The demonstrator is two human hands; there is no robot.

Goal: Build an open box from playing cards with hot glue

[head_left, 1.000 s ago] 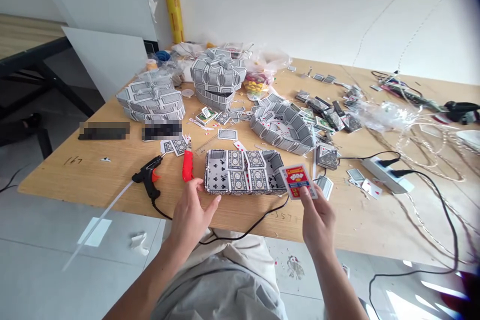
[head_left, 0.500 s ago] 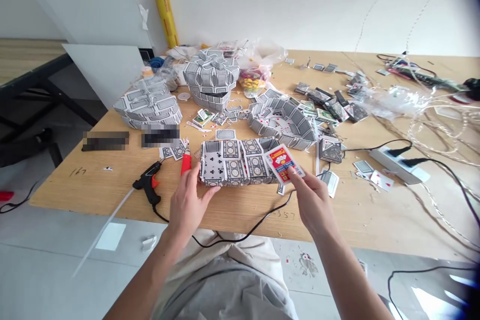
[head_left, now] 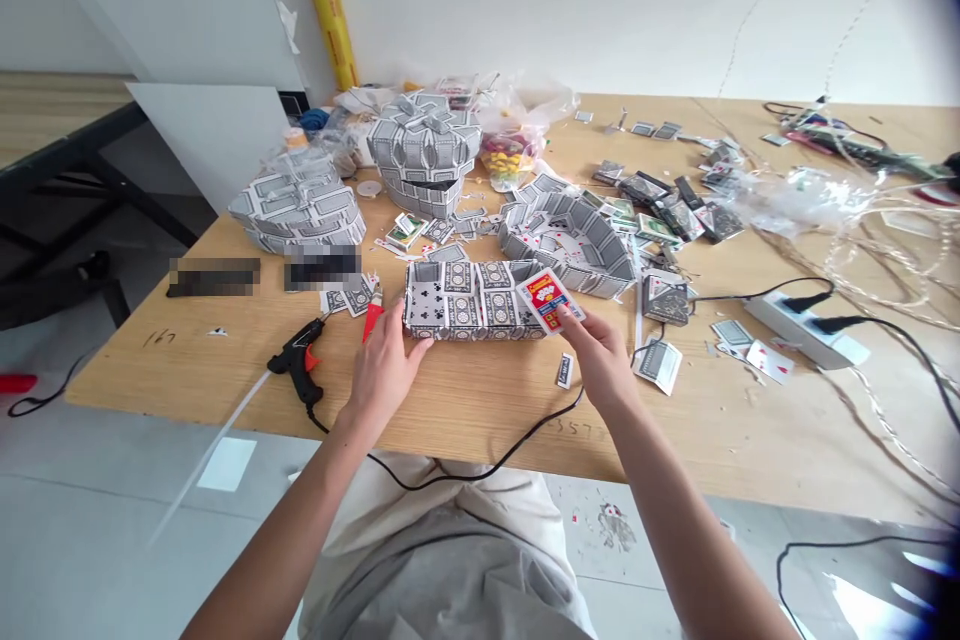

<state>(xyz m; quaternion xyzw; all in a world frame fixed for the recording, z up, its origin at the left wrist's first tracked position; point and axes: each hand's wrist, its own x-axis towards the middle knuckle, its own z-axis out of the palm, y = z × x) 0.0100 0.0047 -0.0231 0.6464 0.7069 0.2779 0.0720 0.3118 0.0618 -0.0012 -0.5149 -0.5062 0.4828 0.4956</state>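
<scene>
A long, open box made of playing cards [head_left: 480,328] rests on the table before me, patterned card backs outside and club faces showing inside. My left hand [head_left: 386,360] grips its left end, fingers along the side and thumb by the lower front edge. A red, white and blue printed card [head_left: 546,292] is pinched between thumb and fingers of my right hand [head_left: 604,350]. That card overlaps the box's right end from my view; whether it touches cannot be told. A red-handled tool [head_left: 372,318] lies just behind my left fingers, partly hidden.
A black hot glue gun [head_left: 300,365] lies left, its cord crossing the front edge. Behind stand lidded card boxes [head_left: 424,145] [head_left: 296,205] and an open card tray [head_left: 566,265]. Loose cards and packs [head_left: 666,300] lie right, near a power strip [head_left: 806,330].
The card box has slid away from me, nudging the loose card behind it. Both hands moved forward with it, and my right hand also shifted left with the printed card.
</scene>
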